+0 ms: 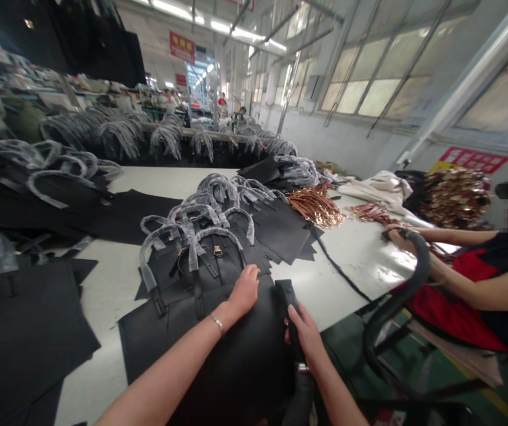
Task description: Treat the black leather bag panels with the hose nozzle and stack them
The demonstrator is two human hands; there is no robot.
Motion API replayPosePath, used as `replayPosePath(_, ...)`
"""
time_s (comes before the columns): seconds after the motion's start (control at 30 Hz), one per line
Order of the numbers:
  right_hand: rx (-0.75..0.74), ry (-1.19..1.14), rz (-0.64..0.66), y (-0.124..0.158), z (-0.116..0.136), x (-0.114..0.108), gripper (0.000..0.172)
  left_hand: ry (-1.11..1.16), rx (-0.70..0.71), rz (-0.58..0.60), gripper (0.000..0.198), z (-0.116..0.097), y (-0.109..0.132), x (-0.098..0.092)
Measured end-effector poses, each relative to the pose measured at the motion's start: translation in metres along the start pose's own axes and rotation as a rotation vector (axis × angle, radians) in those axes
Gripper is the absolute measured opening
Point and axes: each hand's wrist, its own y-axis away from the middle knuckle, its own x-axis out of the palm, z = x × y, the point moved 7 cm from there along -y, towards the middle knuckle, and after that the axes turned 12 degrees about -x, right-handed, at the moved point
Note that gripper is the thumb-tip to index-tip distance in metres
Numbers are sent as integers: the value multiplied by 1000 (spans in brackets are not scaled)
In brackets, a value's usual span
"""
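Observation:
My left hand (245,289), with a bracelet at the wrist, is closed at the upper edge of a black leather-like bag panel (240,361); its fingertips are partly hidden. My right hand (306,331) is wrapped around a black handheld tool (285,294) with a long flat head, held beside the panel's right edge. A metal ring shows lower on the tool, where a thick black part runs down out of view. Just beyond my left hand lie black bag panels with plastic-wrapped handles (218,234) and a gold-coloured buckle (217,250).
More black bag pieces (27,319) overlap on the left of the white table (346,254). Brown straps with gold-coloured metal ends (318,207) lie farther back. On the right, a co-worker (493,284) sits by a thick black hose (373,331). Black bags (71,41) hang at upper left.

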Motion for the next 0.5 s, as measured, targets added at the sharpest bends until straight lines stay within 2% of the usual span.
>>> replayPosePath(0.1,45,69,117,-7,12,3,50,13,71,-49,33,19,55,-22)
replayPosePath(0.2,178,186,218,-21,26,1,34,-112,-3,-51,35,54,104,-38)
replayPosePath(0.27,249,226,259,-34,37,1,30,-185,-88,-53,38,80,130,-49)
replayPosePath(0.37,298,255,297,-55,48,7,30,-253,-170,-30,43,111,158,-60)
replayPosePath(0.5,318,276,316,-74,54,20,31,-296,-147,-19,48,124,175,-65)
